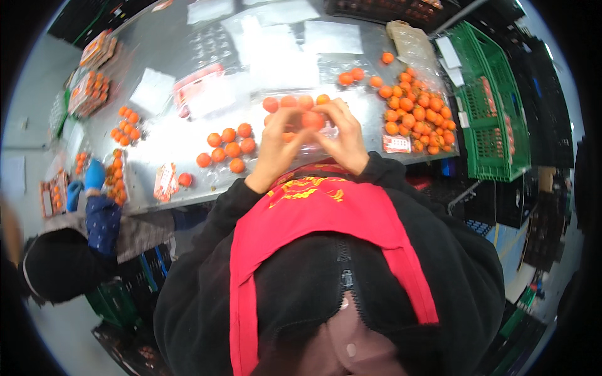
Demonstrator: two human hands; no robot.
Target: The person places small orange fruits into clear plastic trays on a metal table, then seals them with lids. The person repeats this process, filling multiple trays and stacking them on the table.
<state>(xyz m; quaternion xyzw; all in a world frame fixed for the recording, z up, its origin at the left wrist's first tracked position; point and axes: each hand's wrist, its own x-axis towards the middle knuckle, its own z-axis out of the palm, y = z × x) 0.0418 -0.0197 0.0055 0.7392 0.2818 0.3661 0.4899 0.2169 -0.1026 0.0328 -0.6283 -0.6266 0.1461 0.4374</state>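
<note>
Both of my hands are over a clear plastic tray (314, 149) directly before me, which holds several round orange-red fruits (288, 102) that look like tomatoes or persimmons. One such fruit (312, 121) is between my fingers, with my left hand (278, 148) at its left side and my right hand (345, 136) at its right. My thumbs come close together below it. Motion blur softens the fingertips, and my hands hide part of the tray. To the left, a group of loose fruits (232, 150) rests on the metal table (155, 134).
A large fruit pile (421, 115) lies at the right, beside a green plastic crate (494, 103). White sheets (333, 37) and a red-edged pack (202, 91) lie beyond my hands. At far left, a co-worker's blue-gloved hand (95, 174) is over another fruit tray (116, 181).
</note>
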